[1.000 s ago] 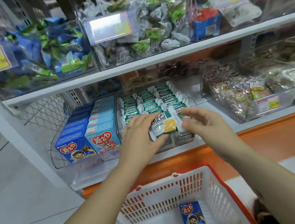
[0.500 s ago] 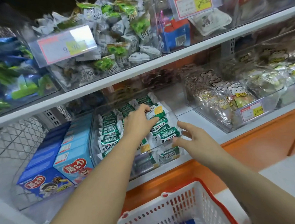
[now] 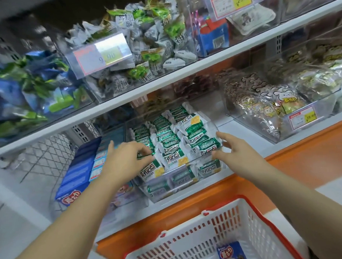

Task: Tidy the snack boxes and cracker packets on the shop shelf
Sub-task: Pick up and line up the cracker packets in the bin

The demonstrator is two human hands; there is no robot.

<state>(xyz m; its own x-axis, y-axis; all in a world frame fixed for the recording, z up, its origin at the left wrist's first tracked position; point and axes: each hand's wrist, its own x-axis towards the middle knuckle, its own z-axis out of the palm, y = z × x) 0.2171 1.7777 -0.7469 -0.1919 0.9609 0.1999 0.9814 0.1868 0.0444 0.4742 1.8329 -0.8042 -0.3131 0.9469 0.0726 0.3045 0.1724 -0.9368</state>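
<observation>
Green-and-white cracker packets [image 3: 171,147] lie in rows in a clear plastic bin [image 3: 188,184] on the lower shelf. My left hand [image 3: 126,160] reaches in from the left, its fingertips resting on the packets of the front left row. My right hand [image 3: 232,152] is at the bin's right front corner with fingers spread, thumb by the front rim; it holds nothing. Blue snack boxes [image 3: 76,172] stand in a row in a wire rack to the left of the bin. One more blue snack box [image 3: 228,254] lies in the shopping basket below.
A white shopping basket with a red rim [image 3: 190,236] hangs below the shelf, close to my arms. Clear bins of bagged snacks [image 3: 263,109] sit to the right. The upper shelf [image 3: 202,65] carries wrapped sweets behind price tags [image 3: 102,54].
The packet held between both hands a second ago has gone into the bin. My left hand drew back to the front left row, and my right hand moved to the bin's right corner.
</observation>
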